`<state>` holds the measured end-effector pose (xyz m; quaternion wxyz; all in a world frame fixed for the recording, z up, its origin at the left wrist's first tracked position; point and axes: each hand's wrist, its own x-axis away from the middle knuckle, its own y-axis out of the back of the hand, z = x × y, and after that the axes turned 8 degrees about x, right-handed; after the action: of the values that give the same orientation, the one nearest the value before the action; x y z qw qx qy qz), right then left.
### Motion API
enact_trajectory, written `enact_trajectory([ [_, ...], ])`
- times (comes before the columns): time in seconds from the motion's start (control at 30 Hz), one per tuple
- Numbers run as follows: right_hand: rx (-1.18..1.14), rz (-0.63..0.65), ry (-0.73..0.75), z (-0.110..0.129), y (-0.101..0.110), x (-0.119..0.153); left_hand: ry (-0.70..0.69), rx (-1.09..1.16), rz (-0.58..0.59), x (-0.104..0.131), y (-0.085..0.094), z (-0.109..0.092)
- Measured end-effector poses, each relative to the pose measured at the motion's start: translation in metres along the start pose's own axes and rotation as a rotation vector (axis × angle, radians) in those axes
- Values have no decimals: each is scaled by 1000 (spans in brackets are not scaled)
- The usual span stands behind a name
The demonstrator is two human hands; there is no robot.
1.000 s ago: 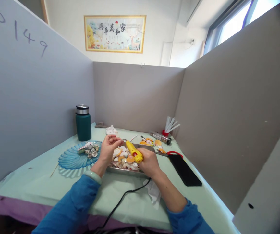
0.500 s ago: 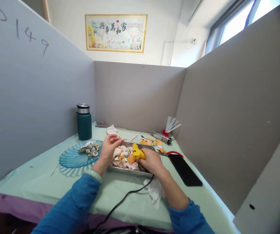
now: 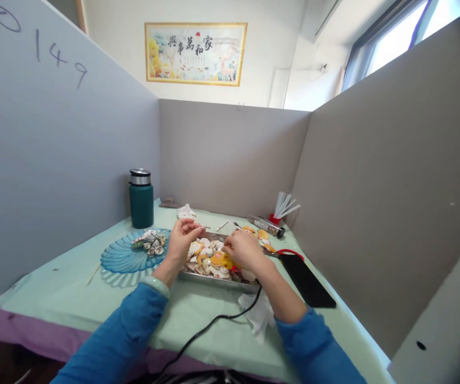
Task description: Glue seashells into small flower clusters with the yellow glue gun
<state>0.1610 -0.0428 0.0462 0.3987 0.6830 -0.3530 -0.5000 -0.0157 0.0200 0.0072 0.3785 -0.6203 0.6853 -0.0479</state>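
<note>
My left hand [image 3: 182, 240] is above the left end of a metal tray [image 3: 217, 282], thumb and fingers pinched on something too small to make out. Assorted seashells [image 3: 201, 253], white, orange and brown, fill the tray. A yellow glue gun [image 3: 225, 260] with a red trigger lies on the shells, its black cord [image 3: 214, 319] trailing over the front edge. Just above the gun, my right hand [image 3: 245, 248] has its fingers curled together; what they hold, if anything, is hidden. Left of the tray, a blue scalloped plate [image 3: 113, 256] carries a cluster of shells [image 3: 152, 242].
A green bottle [image 3: 141, 200] stands behind the plate. Right of the tray are a black phone [image 3: 307, 280] and red-handled scissors [image 3: 293, 252]. Behind lie a clear tube [image 3: 267, 226] and glue sticks in a red holder [image 3: 274, 218]. Crumpled tissue [image 3: 259, 317] lies in front. Partitions enclose three sides.
My right hand has let go of the glue gun, which now rests lower on the shells. The hand has shifted slightly up and left. My left hand keeps its pinch.
</note>
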Motion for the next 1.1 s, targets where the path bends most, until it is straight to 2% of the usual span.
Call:
enact_trajectory([
  [0.1,12,202,90,22,-8,-30,-7,20,-42,-1,0,-1],
  [0.23,14,371,110,43,-23,-61,-20,25,-49,-3,2,-1],
  [0.33,-16,471,118,49,-29,-74,-25,17,-47,-4,3,-1],
  [0.43,-96,474,121,46,-26,-76,-29,16,-57,-4,3,-2],
  [0.63,-412,270,70,9,-5,-54,-36,48,-88,-4,2,-5],
  [0.67,-518,249,50,2,-3,-48,-25,52,-80,-3,2,-5],
  [0.73,-1160,225,-97,-9,0,-35,0,59,-47,-1,-1,-6],
  [0.77,-1405,250,-140,-12,1,-29,11,61,-29,0,-3,-6],
  [0.83,-1722,290,-193,-17,-1,-19,35,61,0,2,-6,-6],
  [0.93,-1919,310,-261,-20,-7,-10,69,53,26,6,-12,-6],
  [1.1,-2050,316,-321,-20,-13,-8,77,36,58,10,-18,-3],
])
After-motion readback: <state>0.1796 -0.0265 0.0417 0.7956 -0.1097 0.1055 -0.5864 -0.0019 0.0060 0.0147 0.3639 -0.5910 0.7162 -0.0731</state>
